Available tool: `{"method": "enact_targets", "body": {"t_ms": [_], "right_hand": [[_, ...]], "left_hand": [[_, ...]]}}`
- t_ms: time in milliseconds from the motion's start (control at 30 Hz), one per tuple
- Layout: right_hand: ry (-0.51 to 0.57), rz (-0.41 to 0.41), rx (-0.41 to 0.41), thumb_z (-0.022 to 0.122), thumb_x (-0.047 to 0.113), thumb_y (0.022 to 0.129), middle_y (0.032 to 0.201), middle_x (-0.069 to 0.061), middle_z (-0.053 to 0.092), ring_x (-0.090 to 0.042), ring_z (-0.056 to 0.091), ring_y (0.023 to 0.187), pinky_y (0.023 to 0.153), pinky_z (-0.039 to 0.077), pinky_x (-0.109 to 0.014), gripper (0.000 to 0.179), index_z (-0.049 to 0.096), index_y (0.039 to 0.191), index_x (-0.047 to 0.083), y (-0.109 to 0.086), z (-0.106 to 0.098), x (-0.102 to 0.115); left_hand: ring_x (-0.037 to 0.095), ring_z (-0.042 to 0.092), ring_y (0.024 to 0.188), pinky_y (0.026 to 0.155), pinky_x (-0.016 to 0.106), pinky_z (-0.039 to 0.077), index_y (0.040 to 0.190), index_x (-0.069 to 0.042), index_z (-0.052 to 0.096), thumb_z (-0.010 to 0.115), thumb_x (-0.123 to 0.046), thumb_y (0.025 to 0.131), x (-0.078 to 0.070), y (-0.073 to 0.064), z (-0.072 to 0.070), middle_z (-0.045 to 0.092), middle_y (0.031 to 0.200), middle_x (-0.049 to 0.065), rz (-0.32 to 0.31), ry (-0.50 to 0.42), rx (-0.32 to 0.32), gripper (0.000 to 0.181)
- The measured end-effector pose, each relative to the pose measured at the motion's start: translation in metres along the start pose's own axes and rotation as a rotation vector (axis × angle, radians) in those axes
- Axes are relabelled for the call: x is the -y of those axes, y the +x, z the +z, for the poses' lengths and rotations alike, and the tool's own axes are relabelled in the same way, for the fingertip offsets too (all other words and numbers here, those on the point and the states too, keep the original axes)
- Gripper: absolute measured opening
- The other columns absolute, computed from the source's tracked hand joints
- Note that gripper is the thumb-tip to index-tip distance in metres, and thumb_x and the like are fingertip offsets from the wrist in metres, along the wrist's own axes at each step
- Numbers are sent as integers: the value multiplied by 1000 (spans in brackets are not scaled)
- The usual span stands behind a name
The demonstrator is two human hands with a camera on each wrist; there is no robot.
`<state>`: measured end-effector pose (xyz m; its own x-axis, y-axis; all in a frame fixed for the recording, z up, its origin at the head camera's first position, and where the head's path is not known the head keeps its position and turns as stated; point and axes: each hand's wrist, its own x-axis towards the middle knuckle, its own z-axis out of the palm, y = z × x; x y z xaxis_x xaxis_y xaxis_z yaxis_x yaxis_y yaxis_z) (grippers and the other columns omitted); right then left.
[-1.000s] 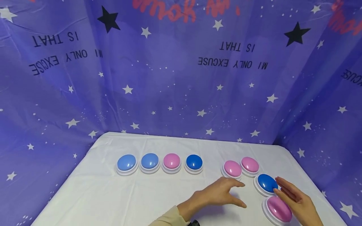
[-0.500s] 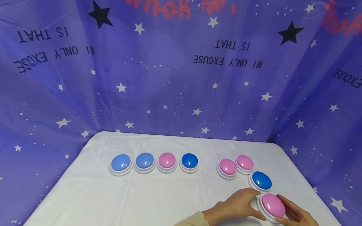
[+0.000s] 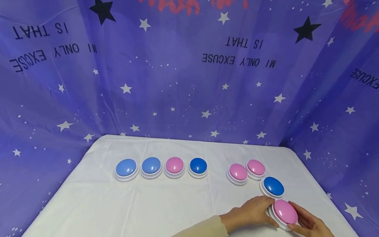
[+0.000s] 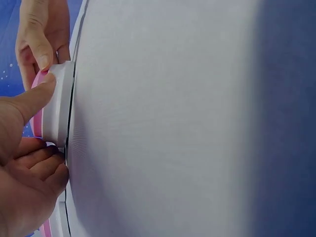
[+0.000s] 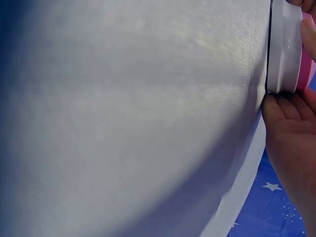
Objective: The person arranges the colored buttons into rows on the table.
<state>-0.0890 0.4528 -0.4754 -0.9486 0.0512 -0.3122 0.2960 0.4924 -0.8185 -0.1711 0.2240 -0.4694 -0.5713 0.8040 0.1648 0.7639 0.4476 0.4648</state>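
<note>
A pink-domed push button with a round white base sits at the front right of the table. My left hand grips its left side; in the left wrist view the thumb lies along the base and the other fingers curl at its far side. From the right, my right hand holds the same button, its thumb at the near rim. In the right wrist view those fingertips lie low beside the base. Just behind stands a dark blue button, close to the left fingertips.
Two more pink buttons stand behind the blue one. Farther left runs a row: two light blue buttons, a pink button and a dark blue button. A purple star-printed curtain encloses the white-covered table.
My left hand has moved right and toward me onto the front pink button. My right hand has shifted down from beside the blue button to that pink button's right side.
</note>
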Motion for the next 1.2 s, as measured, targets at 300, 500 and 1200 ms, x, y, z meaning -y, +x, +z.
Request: {"method": "enact_targets", "body": {"t_ms": [300,500,1200], "right_hand": [[21,34,-18,78,25,86,152,-28,34,18,47,101,85,47,-13,92,22,153,-7,-2,2,3],[36,17,-64,80,25,85,148,-20,45,17,49,101,85,47,-13,92,25,152,-7,-4,8,6],[133,-262,-135,77,9,86,123,30,52,16,48,110,85,47,-11,77,35,149,-7,-4,49,58]], "left_hand": [[-13,52,85,75,3,37,111,-25,71,81,-45,81,0,3,2,68,104,-22,35,62,-108,38],[-15,50,84,73,2,35,112,-27,71,81,-47,80,2,1,1,68,103,-24,59,51,-148,39],[-15,54,94,78,2,36,122,-26,72,82,-50,76,28,-38,-53,68,109,-23,35,-51,-257,52]]}}
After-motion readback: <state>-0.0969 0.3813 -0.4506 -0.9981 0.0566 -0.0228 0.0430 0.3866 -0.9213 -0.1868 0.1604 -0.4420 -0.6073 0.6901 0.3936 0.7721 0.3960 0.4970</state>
